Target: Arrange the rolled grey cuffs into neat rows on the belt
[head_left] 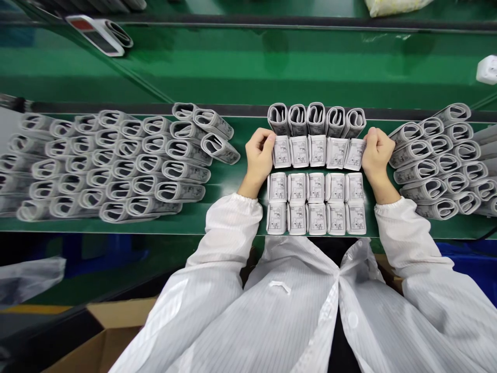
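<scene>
My left hand [260, 155] is closed, with its thumb and curled fingers against the left end of a row of folded printed leaflets [317, 150]. At the right end of that row my right hand [377, 154] is curled the same way, so the row sits squeezed between both hands. Just behind it stand several rolled-looking leaflets [316, 119], their looped folds facing up. Nearer my body, two more rows of leaflets [316, 187] lie flat and edge to edge, with line drawings on top. My fingertips are partly hidden.
Many folded leaflets [128, 168] are stacked on the left of the green bench [229, 181], and another stack [438, 160] is on the right. A red-and-white device [95, 35] lies upper left. A white box-like item [487, 70] is upper right. An open carton [112, 331] sits below.
</scene>
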`<action>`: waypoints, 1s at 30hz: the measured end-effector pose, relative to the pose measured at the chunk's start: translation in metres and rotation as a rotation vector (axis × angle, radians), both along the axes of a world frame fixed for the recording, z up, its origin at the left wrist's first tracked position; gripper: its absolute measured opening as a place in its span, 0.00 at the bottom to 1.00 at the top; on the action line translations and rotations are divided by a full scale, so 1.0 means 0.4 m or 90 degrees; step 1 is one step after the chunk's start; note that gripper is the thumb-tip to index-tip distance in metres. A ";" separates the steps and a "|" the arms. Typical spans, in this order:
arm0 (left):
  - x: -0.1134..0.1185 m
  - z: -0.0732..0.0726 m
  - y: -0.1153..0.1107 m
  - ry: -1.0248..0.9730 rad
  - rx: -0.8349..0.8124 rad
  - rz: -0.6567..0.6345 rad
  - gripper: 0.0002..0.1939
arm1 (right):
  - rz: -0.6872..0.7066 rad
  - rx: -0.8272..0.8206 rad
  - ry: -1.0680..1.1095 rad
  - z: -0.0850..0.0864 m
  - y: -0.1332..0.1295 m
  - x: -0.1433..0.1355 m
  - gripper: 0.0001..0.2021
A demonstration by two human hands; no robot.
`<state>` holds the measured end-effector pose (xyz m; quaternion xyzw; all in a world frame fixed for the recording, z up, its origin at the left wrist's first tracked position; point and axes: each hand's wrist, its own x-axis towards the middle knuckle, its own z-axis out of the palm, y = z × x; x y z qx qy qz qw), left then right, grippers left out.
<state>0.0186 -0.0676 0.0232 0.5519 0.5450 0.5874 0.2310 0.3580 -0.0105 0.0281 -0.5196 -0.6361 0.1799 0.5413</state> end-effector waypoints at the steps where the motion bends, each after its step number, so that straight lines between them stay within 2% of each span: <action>1: 0.000 0.000 0.000 0.003 0.001 0.000 0.29 | -0.001 -0.001 -0.003 0.001 0.000 0.000 0.39; 13: 0.004 0.011 -0.006 0.039 0.038 -0.010 0.26 | 0.001 0.039 -0.006 -0.006 0.006 0.004 0.38; 19: 0.002 0.000 -0.001 0.060 0.047 -0.002 0.27 | -0.001 0.077 -0.029 -0.005 0.005 0.001 0.36; 25: -0.024 0.008 0.001 0.132 0.166 0.000 0.24 | -0.003 0.162 -0.110 0.029 -0.012 0.013 0.32; 27: -0.042 0.010 0.002 0.158 0.200 0.024 0.24 | 0.021 0.145 -0.148 0.028 -0.009 0.023 0.31; 30: -0.071 0.006 -0.008 0.168 0.225 0.073 0.25 | 0.047 0.119 -0.120 0.017 -0.010 0.036 0.27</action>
